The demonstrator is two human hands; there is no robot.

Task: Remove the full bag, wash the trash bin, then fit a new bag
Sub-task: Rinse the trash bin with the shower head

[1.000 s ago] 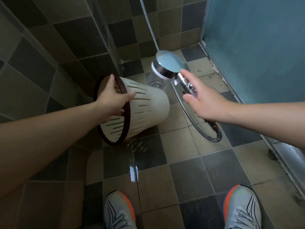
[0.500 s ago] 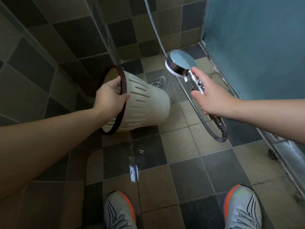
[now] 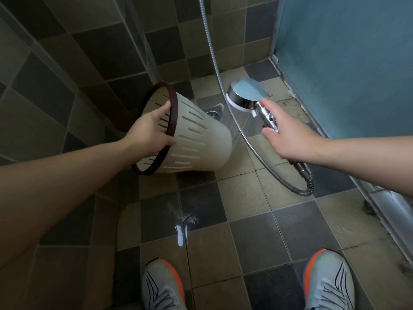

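At the far left we have the left hand (image 3: 150, 128) curled over the rim of the cream slotted plastic trash bin (image 3: 196, 142), fingers reaching inside the mouth and thumb pressed on the outside just past its dark brown rim ring (image 3: 172, 113); that grip is firmly closed on the bin. The bin hangs off the checked grey-and-tan tiled floor (image 3: 245, 193), tipped on its side so its long axis runs from the mouth at upper left down to the closed base at lower right, with no bag visible in it. Just beyond the base we see the metal floor drain (image 3: 214, 111). To the right of the bin, the right hand (image 3: 288, 139) wraps the handle of the chrome round shower head (image 3: 244, 95), index finger laid along the neck; its ribbed silver hose (image 3: 257, 151) loops below the wrist. The spray face points down and left, toward the bin's outer base, where faint water seems to fall. We judge the wash is under way, and the mouth faces away from the spray, so rinsing the inside would call for the left hand turning the bin's opening toward the right hand. Our white-and-orange running shoes (image 3: 164, 285) stand near the wet patch.
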